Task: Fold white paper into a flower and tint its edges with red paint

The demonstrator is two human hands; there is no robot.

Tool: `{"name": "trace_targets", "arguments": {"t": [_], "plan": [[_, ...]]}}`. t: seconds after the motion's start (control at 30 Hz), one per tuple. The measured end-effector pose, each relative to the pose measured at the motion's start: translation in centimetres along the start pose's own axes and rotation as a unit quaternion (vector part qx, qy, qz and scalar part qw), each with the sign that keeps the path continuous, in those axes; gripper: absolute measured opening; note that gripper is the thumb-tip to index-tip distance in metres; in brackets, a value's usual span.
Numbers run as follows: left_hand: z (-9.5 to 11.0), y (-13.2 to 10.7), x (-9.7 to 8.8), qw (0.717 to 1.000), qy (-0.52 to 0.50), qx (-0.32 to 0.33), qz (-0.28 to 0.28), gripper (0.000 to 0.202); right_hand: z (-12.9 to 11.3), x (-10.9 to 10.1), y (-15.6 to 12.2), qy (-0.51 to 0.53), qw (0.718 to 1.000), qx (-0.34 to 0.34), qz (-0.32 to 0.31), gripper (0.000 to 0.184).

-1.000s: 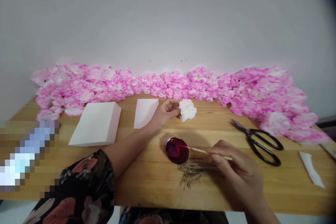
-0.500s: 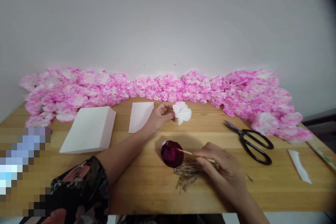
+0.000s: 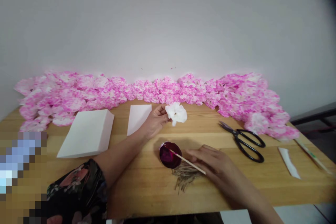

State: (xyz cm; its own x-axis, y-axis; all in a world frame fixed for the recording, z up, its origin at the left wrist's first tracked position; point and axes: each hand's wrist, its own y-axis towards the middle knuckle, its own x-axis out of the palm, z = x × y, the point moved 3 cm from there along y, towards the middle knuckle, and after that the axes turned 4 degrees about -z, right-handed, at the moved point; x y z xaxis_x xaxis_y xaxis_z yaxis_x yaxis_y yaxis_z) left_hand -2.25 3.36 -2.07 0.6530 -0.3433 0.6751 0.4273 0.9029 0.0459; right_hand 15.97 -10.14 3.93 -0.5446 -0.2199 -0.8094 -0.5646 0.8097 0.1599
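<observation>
My left hand is closed, its fingertips pinching a white tissue-paper flower from behind. The flower's face is turned up towards me, with a small dark centre. Below it stands a small round dish of purple-magenta dye. A thin wooden stick leans on the dish with its tip in the dye. My right hand is beside the stick's free end, fingers loosely stretched and not wrapped round it. Under the stick lies a bundle of thin brown stems, partly hidden by the dish and stick.
Pink-and-white paper flowers line the wall along the table's back. Black-handled scissors lie right, with a white paper strip and a thin stick beyond. A white paper stack and a paper sheet are at left.
My right hand has let go of the wooden stick, which now rests on the dish. My left hand has turned the white flower to face me.
</observation>
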Motion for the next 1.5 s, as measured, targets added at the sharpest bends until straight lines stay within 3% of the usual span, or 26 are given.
{"name": "trace_targets", "arguments": {"t": [0.1,0.23,0.37,0.5,0.73,0.87,1.07,1.17,1.27,1.4,1.5], "plan": [[-0.2,-0.1,0.0,1.0,-0.013,-0.006,-0.009,0.039,1.5,-1.7,0.0,-0.036,0.997,0.036,0.063,0.025],[-0.1,-0.3,0.4,1.0,-0.006,-0.001,-0.008,0.037,2.8,-2.8,3.0,-0.016,0.986,0.098,0.136,0.02],[0.1,-0.4,0.8,0.999,0.039,0.017,0.007,0.038,3.2,-1.9,7.2,0.066,0.978,0.134,0.143,0.018],[0.3,-0.4,0.9,0.986,0.153,0.063,0.021,0.028,3.6,-1.4,9.1,0.108,0.974,0.133,0.15,0.014],[0.7,-0.7,1.0,0.934,0.332,0.126,0.037,0.01,5.5,-1.0,9.1,0.154,0.961,0.139,0.184,0.013],[1.1,-1.4,1.3,0.945,0.294,0.121,0.073,0.018,6.2,-1.0,8.6,0.132,0.959,0.13,0.214,0.013],[0.7,-1.9,2.2,0.939,0.325,0.097,0.063,0.026,6.0,-0.9,8.4,0.115,0.962,0.124,0.215,0.012],[0.5,-1.9,2.1,0.917,0.379,0.089,0.084,0.024,5.9,-0.5,8.4,0.112,0.964,0.124,0.208,0.012],[0.6,-2.0,1.9,0.879,0.455,0.105,0.1,0.015,5.7,-0.3,8.4,0.109,0.969,0.107,0.196,0.014],[0.9,-2.2,2.0,0.816,0.554,0.154,0.061,0.008,5.1,-0.5,8.5,0.11,0.977,0.075,0.167,0.021],[1.1,-2.3,2.1,0.793,0.581,0.179,0.042,0.015,4.8,-0.6,8.4,0.118,0.977,0.079,0.159,0.022]]}}
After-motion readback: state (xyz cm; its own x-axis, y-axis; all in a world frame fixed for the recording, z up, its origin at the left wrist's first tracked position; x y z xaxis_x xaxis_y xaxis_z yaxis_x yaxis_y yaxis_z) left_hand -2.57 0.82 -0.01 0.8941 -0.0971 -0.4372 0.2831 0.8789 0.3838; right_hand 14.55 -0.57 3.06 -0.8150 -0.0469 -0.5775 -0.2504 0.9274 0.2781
